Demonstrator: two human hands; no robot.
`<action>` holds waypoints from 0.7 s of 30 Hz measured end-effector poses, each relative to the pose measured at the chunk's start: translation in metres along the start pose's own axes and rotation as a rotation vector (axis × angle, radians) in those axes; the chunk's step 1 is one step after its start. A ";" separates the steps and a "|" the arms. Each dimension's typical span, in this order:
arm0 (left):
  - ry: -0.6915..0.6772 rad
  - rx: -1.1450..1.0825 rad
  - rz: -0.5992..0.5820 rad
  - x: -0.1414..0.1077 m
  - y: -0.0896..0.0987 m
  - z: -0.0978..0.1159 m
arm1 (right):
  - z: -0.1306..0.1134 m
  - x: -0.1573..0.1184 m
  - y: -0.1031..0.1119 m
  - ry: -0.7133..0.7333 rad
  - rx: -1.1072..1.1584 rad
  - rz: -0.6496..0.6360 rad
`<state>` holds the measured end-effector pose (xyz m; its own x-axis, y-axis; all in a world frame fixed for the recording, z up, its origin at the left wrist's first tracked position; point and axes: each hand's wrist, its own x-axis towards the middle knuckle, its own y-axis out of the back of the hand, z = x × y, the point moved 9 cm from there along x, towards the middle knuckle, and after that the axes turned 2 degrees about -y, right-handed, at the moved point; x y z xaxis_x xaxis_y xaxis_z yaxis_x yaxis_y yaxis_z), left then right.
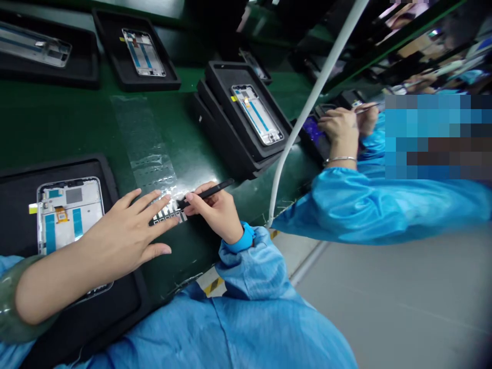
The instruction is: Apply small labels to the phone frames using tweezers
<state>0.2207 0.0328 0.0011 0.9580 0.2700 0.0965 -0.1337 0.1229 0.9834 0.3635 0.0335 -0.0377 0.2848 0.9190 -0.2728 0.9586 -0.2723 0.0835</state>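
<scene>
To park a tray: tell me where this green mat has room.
Bare green mat lies between the upper black tray and the lower-left tray, left of the clear film strip. Crowded: the label sheet under the left hand and the right hand holding a black stylus.

Black pen-shaped tool (207,193), blue smock sleeve (249,271)

Four phone frames (257,114) — one per black tray (69,169) — sit at 8, 10, 11 and 12 o'clock. Near 8 o'clock are two hands, a left hand (123,236) and a right hand (215,212), and one black pen-shaped tool (205,195) (held in the right). Two co-worker's hands (340,125) show at 2 o'clock.
</scene>
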 end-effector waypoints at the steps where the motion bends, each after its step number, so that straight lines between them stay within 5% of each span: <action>1: 0.015 -0.002 0.010 0.002 0.001 -0.001 | 0.000 0.000 0.000 -0.002 -0.002 -0.004; 9: 0.216 0.109 0.067 0.023 0.007 -0.012 | -0.001 -0.003 -0.004 -0.018 0.034 -0.009; 21: 0.091 0.042 0.152 0.025 0.012 -0.004 | -0.006 -0.008 0.000 -0.032 0.190 0.039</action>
<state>0.2417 0.0443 0.0148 0.9005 0.3678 0.2321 -0.2625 0.0343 0.9643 0.3611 0.0276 -0.0293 0.3189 0.8980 -0.3032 0.9291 -0.3595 -0.0873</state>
